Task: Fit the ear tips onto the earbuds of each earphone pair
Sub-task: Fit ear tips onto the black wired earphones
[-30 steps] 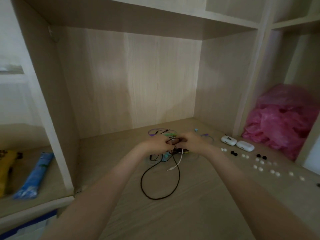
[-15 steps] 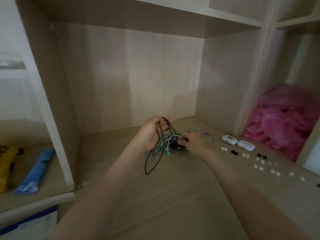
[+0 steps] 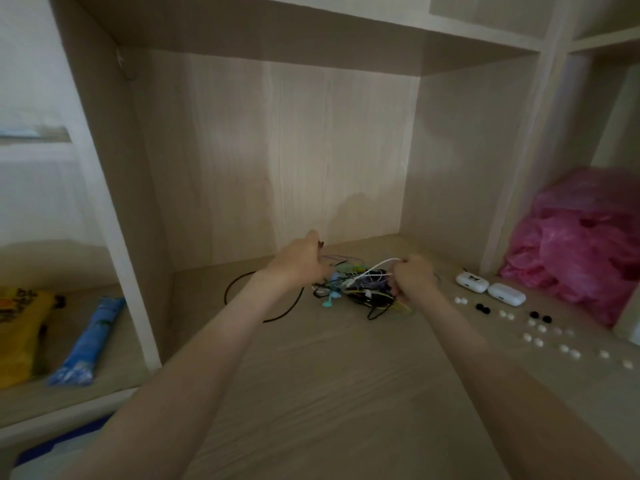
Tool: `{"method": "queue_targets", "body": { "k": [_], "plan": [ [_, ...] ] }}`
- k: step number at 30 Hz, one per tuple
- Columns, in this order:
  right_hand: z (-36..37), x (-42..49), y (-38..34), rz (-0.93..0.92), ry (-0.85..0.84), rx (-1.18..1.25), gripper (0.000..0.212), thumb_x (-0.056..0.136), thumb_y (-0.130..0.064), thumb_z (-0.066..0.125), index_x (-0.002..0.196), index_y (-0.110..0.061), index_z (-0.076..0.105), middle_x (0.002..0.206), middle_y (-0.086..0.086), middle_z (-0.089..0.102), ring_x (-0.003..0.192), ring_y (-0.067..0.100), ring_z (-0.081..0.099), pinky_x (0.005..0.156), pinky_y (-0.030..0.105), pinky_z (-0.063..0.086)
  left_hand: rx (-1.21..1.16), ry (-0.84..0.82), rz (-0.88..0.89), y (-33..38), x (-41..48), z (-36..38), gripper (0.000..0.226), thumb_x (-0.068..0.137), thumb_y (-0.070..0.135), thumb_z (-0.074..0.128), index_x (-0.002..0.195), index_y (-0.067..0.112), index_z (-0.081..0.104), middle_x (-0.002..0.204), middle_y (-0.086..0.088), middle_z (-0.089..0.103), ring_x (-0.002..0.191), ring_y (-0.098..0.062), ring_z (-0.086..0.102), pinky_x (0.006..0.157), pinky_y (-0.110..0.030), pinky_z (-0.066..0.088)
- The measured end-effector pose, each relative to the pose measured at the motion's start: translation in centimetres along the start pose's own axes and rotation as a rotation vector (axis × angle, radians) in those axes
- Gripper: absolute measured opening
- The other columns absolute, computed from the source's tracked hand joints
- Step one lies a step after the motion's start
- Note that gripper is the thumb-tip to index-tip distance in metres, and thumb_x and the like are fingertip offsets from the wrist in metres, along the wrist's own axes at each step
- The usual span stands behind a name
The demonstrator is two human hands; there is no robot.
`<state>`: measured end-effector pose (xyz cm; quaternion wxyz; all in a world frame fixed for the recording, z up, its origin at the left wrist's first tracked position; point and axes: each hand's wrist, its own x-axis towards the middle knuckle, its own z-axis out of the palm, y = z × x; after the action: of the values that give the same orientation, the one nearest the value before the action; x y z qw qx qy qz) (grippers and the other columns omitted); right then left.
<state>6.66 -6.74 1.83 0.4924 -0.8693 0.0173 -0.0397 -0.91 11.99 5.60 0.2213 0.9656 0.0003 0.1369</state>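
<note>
head view: the tangle of earphones [image 3: 360, 291] lies near the shelf [image 3: 346, 393] back edge, between both hands. the right hand [image 3: 412, 277] pinches a white cord [image 3: 375, 266] running left into it. the left hand [image 3: 301, 261] is curled; i cannot tell what it holds. the ear tips [image 3: 540, 329] lie by the right edge, nearer the right hand.

The left grip [image 3: 298, 266] curls away from me, hiding whatever lies in it, and the white cable [image 3: 379, 264] vanishes inside the right grip [image 3: 412, 278]. The earphone tangle [image 3: 360, 292] is too blurred to pick out single earbuds; the yellow packet [image 3: 17, 327] runs off the edge.
</note>
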Motion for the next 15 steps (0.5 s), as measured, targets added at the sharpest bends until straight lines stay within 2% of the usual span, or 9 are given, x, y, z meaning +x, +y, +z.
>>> {"method": "queue_targets", "body": {
  "k": [2,3,5,6,7,9,10,13,15],
  "plan": [
    [-0.4,0.1,-0.2,0.107,0.002,0.189,0.014,0.092,0.003,0.037,0.098,0.004,0.050,0.060,0.018,0.058,0.049,0.027,0.056,0.056,0.040,0.057,0.220,-0.153,-0.011,-0.6,-0.3,-0.2,0.031,0.089,0.023,0.060,0.107,0.009,0.039,0.102,-0.011,0.054,0.089,-0.026,0.054,0.067,-0.033,0.042],
    [-0.7,0.2,-0.1,0.134,0.007,0.269,0.012,0.091,0.006,0.040,0.099,0.005,0.049,0.063,0.018,0.058,0.052,0.028,0.058,0.062,0.042,0.058,0.296,-0.182,-0.016,-0.8,-0.6,-0.4,0.031,0.092,0.017,0.056,0.114,0.006,0.038,0.107,-0.015,0.054,0.093,-0.029,0.054,0.068,-0.033,0.041],
    [-1.0,0.4,0.1,0.123,0.014,0.290,0.014,0.090,0.005,0.047,0.103,0.006,0.052,0.074,0.015,0.058,0.059,0.021,0.058,0.057,0.028,0.056,0.386,-0.202,-0.019,-0.8,-1.0,-0.8,0.027,0.094,0.007,0.046,0.119,0.002,0.039,0.112,-0.018,0.053,0.100,-0.031,0.054,0.068,-0.033,0.038],
    [-1.0,0.4,0.1,0.106,0.011,0.278,0.016,0.091,0.003,0.048,0.106,0.005,0.053,0.084,0.014,0.059,0.064,0.019,0.058,0.058,0.026,0.055,0.400,-0.210,-0.018,-0.9,-1.0,-0.9,0.025,0.095,0.006,0.044,0.120,0.001,0.040,0.113,-0.018,0.053,0.101,-0.031,0.054,0.068,-0.032,0.037],
    [-0.9,0.6,0.2,0.102,-0.005,0.262,0.022,0.091,0.002,0.049,0.113,0.002,0.051,0.097,0.015,0.060,0.075,0.021,0.061,0.066,0.031,0.056,0.397,-0.225,-0.017,-0.9,-1.0,-1.1,0.024,0.096,0.007,0.042,0.119,0.001,0.041,0.113,-0.017,0.053,0.102,-0.031,0.053,0.068,-0.031,0.037],
    [-0.7,0.6,0.0,0.078,-0.053,0.110,0.040,0.093,-0.005,0.049,0.133,-0.004,0.042,0.126,0.016,0.054,0.102,0.028,0.059,0.086,0.037,0.051,0.325,-0.226,0.007,-0.9,-0.6,-1.2,0.014,0.097,0.009,0.041,0.110,0.005,0.042,0.106,-0.015,0.053,0.097,-0.030,0.053,0.065,-0.029,0.036],
    [-0.5,0.0,-0.5,0.039,-0.052,-0.006,0.045,0.094,-0.009,0.047,0.139,-0.007,0.038,0.133,0.014,0.050,0.108,0.027,0.056,0.086,0.034,0.048,0.262,-0.199,0.030,-0.9,-0.3,-1.1,0.006,0.097,0.009,0.042,0.102,0.008,0.039,0.099,-0.013,0.052,0.090,-0.029,0.053,0.061,-0.028,0.036],
    [0.4,-1.8,-2.0,-0.270,0.044,-0.111,0.050,0.087,-0.003,0.047,0.136,-0.011,0.044,0.130,0.012,0.051,0.109,0.024,0.051,0.083,0.029,0.041,0.010,-0.077,0.089,-0.8,0.7,-0.7,0.014,0.097,0.009,0.041,0.085,0.014,0.035,0.079,0.001,0.054,0.079,-0.022,0.052,0.059,-0.028,0.038],
    [1.2,-3.4,-3.3,-0.421,-0.102,0.047,0.049,0.086,0.002,0.048,0.132,-0.012,0.046,0.118,0.007,0.055,0.111,0.022,0.051,0.083,0.024,0.040,-0.195,0.029,0.105,-0.4,1.2,-0.7,0.027,0.097,0.009,0.043,0.075,0.021,0.031,0.069,0.005,0.058,0.077,-0.023,0.057,0.066,-0.034,0.043]
  ]
}}
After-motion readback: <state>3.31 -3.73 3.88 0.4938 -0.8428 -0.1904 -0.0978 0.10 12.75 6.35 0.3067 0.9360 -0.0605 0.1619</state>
